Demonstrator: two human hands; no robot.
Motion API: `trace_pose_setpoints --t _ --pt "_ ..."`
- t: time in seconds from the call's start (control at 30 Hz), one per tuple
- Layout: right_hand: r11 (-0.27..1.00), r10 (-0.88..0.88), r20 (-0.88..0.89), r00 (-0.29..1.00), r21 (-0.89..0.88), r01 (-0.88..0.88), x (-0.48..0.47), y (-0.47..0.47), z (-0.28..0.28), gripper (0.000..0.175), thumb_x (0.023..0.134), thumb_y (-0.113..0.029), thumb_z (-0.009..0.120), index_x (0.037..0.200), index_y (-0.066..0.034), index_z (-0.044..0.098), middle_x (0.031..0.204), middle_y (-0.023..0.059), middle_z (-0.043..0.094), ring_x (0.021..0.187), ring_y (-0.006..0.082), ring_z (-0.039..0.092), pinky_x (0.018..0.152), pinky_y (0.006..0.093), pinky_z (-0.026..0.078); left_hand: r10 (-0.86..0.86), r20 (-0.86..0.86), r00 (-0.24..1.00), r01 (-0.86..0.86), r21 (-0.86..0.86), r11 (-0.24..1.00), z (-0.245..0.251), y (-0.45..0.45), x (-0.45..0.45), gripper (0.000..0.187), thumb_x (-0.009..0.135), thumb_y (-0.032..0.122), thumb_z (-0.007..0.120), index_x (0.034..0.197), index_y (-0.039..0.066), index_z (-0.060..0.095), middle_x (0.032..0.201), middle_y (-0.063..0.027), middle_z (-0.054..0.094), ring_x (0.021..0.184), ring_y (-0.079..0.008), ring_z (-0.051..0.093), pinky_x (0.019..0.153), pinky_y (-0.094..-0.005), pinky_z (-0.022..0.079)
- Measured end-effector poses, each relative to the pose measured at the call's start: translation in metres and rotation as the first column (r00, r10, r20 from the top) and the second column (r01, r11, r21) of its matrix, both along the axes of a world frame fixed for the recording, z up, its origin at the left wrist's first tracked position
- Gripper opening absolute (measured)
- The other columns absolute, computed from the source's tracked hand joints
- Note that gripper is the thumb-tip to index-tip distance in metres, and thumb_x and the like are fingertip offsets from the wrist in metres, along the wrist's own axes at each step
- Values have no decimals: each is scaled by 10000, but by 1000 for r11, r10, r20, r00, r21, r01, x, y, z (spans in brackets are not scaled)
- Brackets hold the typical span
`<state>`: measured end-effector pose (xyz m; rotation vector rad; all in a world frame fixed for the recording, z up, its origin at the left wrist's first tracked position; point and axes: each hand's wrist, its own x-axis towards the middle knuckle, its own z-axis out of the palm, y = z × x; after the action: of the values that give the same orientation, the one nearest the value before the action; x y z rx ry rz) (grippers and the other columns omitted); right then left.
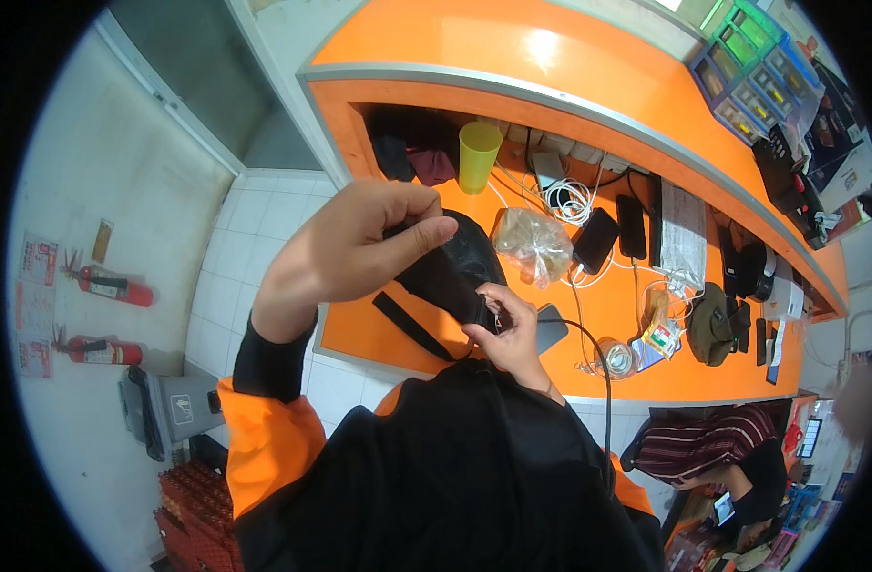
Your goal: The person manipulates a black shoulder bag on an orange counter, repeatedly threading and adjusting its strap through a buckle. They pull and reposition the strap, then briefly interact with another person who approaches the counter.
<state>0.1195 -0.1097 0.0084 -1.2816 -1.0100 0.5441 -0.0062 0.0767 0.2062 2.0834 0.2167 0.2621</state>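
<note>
A black fabric bag (471, 243) with a dark strap (409, 325) lies over the near left part of the orange counter (521, 307). My right hand (509, 325) pinches its lower edge near a zip or buckle. Raised above the bag's upper left side, my left hand (368, 243) has curled fingers and its thumb out; whether it grips the fabric is not clear. A grey phone-like object (551, 329) lies just right of my right hand. Beyond the bag are a knotted clear plastic bag (532, 245) and a yellow-green cup (479, 157).
Phones (595, 241), white cables (571, 202), a round clear container (617, 360) and a dark olive cap (709, 325) lie along the counter. A black cable hangs over its edge. Drawers (757, 71) stand on the upper shelf. Another person (722, 450) is at the lower right; a grey bin (182, 407) stands left.
</note>
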Motion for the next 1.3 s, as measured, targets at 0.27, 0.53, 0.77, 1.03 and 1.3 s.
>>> trace_pose_setpoints --t 0.27,0.53,0.77,1.03,1.3 --pt "994 -73 -60 995 80 78 1 6 -10 430 706 -115 829 1055 28 624 898 42 622 793 83 550 734 215 451 41 60 997 -22 -294 955 -7 10 11 336 978 271 558 737 39 532 641 62 417 604 -22 386 530 -220 330" --pt "997 -53 -168 984 48 62 1 1 -23 428 760 -157 800 1085 20 584 927 16 577 827 79 536 738 220 433 30 -27 999 -33 -95 995 -22 25 10 324 912 284 651 725 36 557 619 21 500 567 -60 479 521 -217 368" --pt "999 -33 -78 996 -40 30 2 -4 -26 427 785 -201 781 1084 15 565 954 17 567 878 94 534 780 230 427 -43 -195 980 108 336 936 -12 25 -8 278 837 219 710 758 -24 602 606 -112 520 537 -186 478 525 -286 367" --pt "995 -70 63 996 80 65 -2 7 -19 394 748 -198 785 1034 9 610 884 69 611 796 139 576 738 253 457 23 -56 998 -29 -117 993 -21 7 -12 254 910 178 632 743 5 549 603 16 437 614 -26 423 532 -237 330" --pt "989 -128 8 992 76 127 -7 5 -23 371 767 -202 782 1020 4 604 866 33 572 783 104 528 704 232 432 91 131 987 -51 -280 959 -20 -7 -14 282 922 228 633 765 7 553 666 10 493 646 -52 437 597 -235 373"
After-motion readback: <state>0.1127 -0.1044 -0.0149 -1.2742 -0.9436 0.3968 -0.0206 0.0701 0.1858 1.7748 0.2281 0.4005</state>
